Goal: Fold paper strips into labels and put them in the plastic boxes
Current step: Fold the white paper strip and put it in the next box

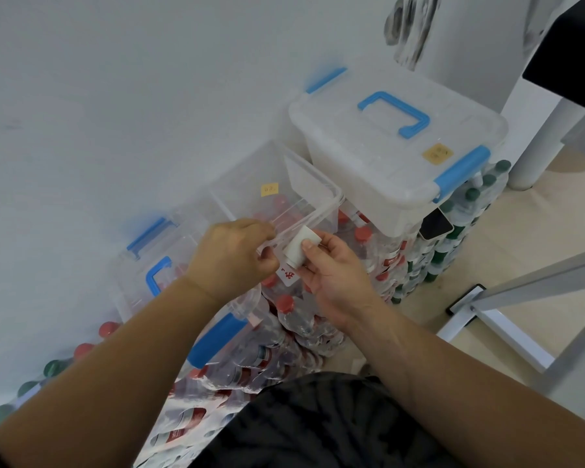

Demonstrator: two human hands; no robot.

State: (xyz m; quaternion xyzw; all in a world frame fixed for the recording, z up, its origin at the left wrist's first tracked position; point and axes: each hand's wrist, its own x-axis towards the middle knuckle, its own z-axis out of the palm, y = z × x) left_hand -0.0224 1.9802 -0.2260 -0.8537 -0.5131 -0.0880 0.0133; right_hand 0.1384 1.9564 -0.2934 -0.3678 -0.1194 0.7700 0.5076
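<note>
Your dark cloth (318,427) fills the bottom edge, and both bare forearms reach up from it to meet over a stack of bottles (294,315) with red caps. Your left hand (232,256) has its fingers (267,231) curled over the front rim of the open box (331,197), gripping the clear edge. Just right of those fingers, your right hand (335,268) holds the label (298,249), a white folded paper. The thumb (307,245) presses it down against the fingers curled under it. The paper touches the rim at the box's near corner, outside the wall or on it; you cannot tell which. Its lower end carries red marks and hangs between your two hands, below the left fingertips. Beyond the left fingers, a yellow sticker (270,189) shows on the box's clear wall. Left of your left wrist is more clear plastic with a blue handle (156,275); whether it is a lid or a second box is unclear. Up and right of your right fingers, a lidded box (385,157) with a blue latch (460,172) rests on more bottles, some with green caps (487,187). Farther right stands a white leg (537,146) on the pale floor.
</note>
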